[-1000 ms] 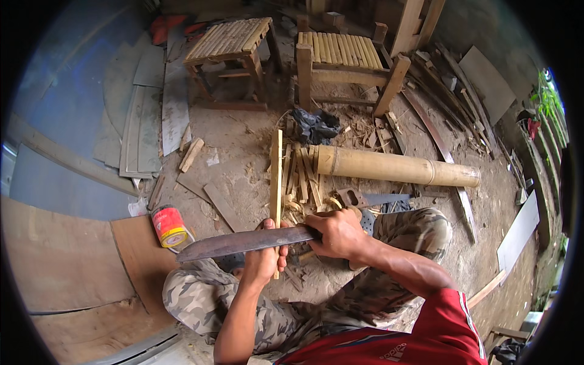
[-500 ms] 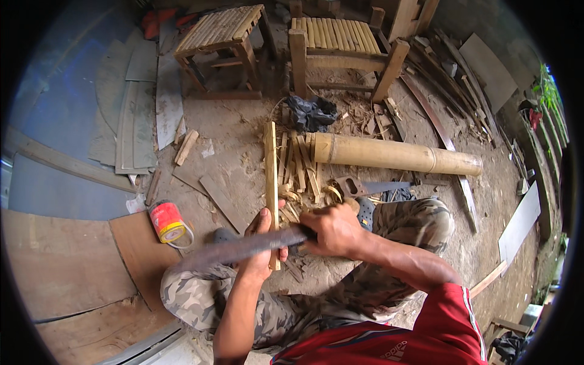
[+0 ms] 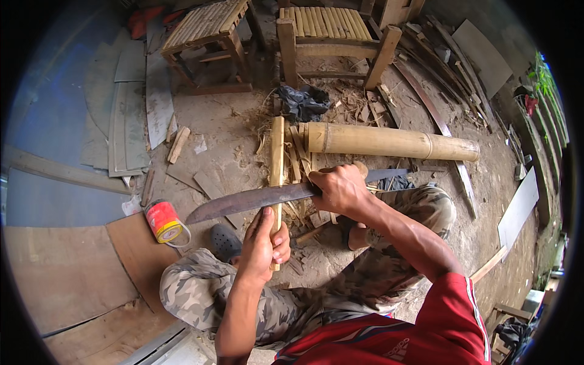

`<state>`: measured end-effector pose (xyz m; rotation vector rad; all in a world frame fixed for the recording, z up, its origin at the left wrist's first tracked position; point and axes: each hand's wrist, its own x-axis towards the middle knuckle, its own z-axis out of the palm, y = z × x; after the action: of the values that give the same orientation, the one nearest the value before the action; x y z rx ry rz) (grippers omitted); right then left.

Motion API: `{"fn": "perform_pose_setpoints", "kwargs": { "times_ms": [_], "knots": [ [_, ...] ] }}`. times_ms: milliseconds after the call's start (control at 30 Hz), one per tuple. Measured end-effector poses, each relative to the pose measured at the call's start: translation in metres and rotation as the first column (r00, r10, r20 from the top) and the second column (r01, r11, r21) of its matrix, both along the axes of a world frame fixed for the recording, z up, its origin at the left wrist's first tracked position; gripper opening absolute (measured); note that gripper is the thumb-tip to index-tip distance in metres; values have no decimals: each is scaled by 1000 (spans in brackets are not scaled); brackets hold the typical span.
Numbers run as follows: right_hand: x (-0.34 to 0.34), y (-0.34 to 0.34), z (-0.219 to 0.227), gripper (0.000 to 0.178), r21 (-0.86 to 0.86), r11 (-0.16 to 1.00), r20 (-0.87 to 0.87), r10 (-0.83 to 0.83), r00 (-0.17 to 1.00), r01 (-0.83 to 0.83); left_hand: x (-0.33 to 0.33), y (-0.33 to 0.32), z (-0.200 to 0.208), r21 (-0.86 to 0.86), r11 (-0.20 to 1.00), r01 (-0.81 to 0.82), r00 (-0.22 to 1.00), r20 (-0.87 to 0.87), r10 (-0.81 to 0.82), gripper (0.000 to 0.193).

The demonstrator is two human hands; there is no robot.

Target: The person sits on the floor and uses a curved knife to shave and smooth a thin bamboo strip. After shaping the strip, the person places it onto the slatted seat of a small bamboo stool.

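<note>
My left hand (image 3: 263,243) is closed round the lower part of a pale bamboo strip (image 3: 277,149), which points away from me. In my right hand (image 3: 344,191) is the handle of a machete, and its long dark blade (image 3: 243,202) lies crosswise over the strip, just beyond my left thumb. The blade's broad tip reaches out to the left. Past my right fist, a thick bamboo pole (image 3: 389,142) rests on the ground. A saw (image 3: 386,174) lies partly hidden behind that fist.
Split bamboo pieces and shavings litter the ground by the black plastic bag (image 3: 302,102). Two bamboo-topped stools (image 3: 207,27) stand at the back. A red and yellow can (image 3: 163,222) sits at left, near plywood sheets (image 3: 79,267). Scrap timber (image 3: 450,67) is heaped at far right.
The machete has moved away from me along the strip, my right hand going with it. Its blade was over my left wrist and is now beyond my thumb. The strip has rolled slightly.
</note>
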<state>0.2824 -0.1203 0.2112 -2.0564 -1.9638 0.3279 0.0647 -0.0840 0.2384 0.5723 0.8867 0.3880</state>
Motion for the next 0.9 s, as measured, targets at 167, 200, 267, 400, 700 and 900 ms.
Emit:
{"fn": "perform_pose_setpoints", "kwargs": {
  "times_ms": [167,200,267,400,700,900],
  "knots": [
    [-15,-5,-2,19,-37,995,13,95,995,-95,5,0,4,47,998,31,999,-44,-29,32],
    [-11,-1,4,20,-174,982,62,91,994,-79,4,-3,8,37,999,28,998,-59,-26,35],
    [14,14,-10,19,-154,981,-16,-122,992,118,1,-4,10,32,999,41,997,-63,-39,40],
    [-3,20,9,24,-340,934,26,-111,993,114,2,2,4,70,997,16,998,-60,-11,41],
    [28,32,9,18,-252,957,29,-142,989,144,-3,-1,13,103,989,101,991,-99,-91,39],
    [28,23,10,20,-298,954,49,-13,999,27,-8,-5,22,126,973,194,966,-197,-167,39]
  ]
}}
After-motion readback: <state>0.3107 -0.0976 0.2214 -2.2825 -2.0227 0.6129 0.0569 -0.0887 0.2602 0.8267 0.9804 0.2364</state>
